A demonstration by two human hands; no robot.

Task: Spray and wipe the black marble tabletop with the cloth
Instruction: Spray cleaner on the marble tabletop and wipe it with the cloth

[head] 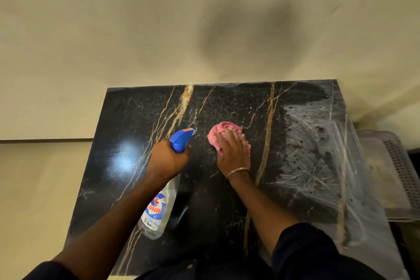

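Observation:
The black marble tabletop (127, 120) with gold veins fills the lower middle of the head view. My left hand (167, 160) grips a clear spray bottle (159, 211) with a blue trigger head, its nozzle pointing away from me over the table's centre. My right hand (234, 151) lies flat on a crumpled pink cloth (223, 128) and presses it to the marble just right of the nozzle. Fine droplets speckle the stone around the cloth. White smeared streaks cover the right part of the top.
A cream wall (159, 29) stands right behind the table's far edge. A pale perforated plastic chair or basket (395, 173) sits against the table's right side. Cream floor (34, 188) lies to the left.

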